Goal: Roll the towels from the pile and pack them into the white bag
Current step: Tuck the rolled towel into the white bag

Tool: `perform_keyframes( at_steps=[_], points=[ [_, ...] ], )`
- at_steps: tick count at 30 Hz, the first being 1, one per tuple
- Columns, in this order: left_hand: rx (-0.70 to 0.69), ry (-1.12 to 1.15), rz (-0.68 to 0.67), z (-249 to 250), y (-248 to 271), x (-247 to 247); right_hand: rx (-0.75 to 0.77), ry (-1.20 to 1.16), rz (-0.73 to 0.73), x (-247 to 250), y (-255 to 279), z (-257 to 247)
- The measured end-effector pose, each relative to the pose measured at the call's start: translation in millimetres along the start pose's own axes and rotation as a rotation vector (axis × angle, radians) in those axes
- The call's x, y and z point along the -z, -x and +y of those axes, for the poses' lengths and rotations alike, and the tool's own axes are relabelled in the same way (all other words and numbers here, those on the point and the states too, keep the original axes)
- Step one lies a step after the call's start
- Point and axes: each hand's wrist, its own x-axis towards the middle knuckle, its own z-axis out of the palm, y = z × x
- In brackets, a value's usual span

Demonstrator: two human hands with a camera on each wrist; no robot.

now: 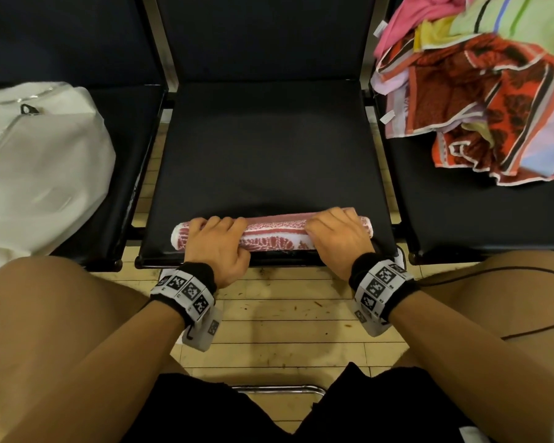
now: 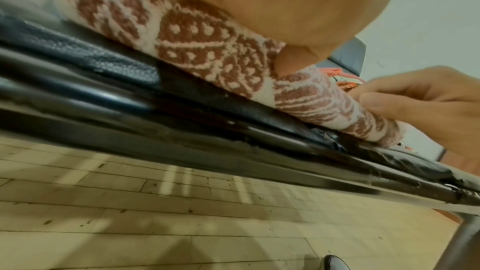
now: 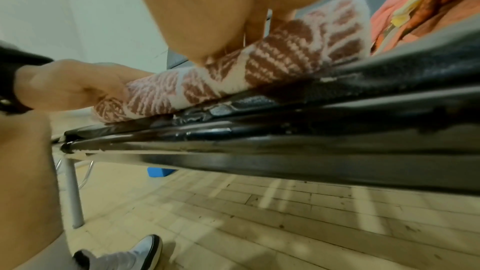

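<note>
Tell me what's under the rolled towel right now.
The rolled towel lies on the middle black seat cushion, near its front edge. Both hands cover parts; nothing else visible beneath.

The rolled towel (image 1: 271,234) is looped terry cloth, fuzzy and matt, red woven into white. The seat (image 1: 269,148) is black grained leatherette, cracked and peeling glossy along its front edge, on a shiny metal frame (image 3: 259,163). The bag (image 1: 39,174) looks like thin, faintly sheened white fabric. The floor (image 1: 285,314) is pale, scuffed wood strips.
</note>
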Motion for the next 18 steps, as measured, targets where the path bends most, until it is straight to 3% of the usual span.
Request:
perform_keyframes(
  at_steps=[5, 9, 12, 15, 18],
  points=[
    [0.014, -0.018, -0.015, -3, -5, -1, -0.057, -0.047, -0.125, -2, 7, -6],
    [0.094, 0.039, -0.052, 0, -6, 0, -0.060, -0.064, -0.117, -2, 5, -5],
    [0.140, 0.015, 0.024, 3, -5, -2, -0.062, -0.015, -0.142, -2, 3, -6],
    [0.059, -0.054, 0.180, 7, -2, -4, -0.076, -0.005, -0.164, -4, -2, -6],
    [-0.033, -0.032, 0.200, 8, 1, -5, -0.088, -0.029, -0.171, -7, -1, -3]
  ],
)
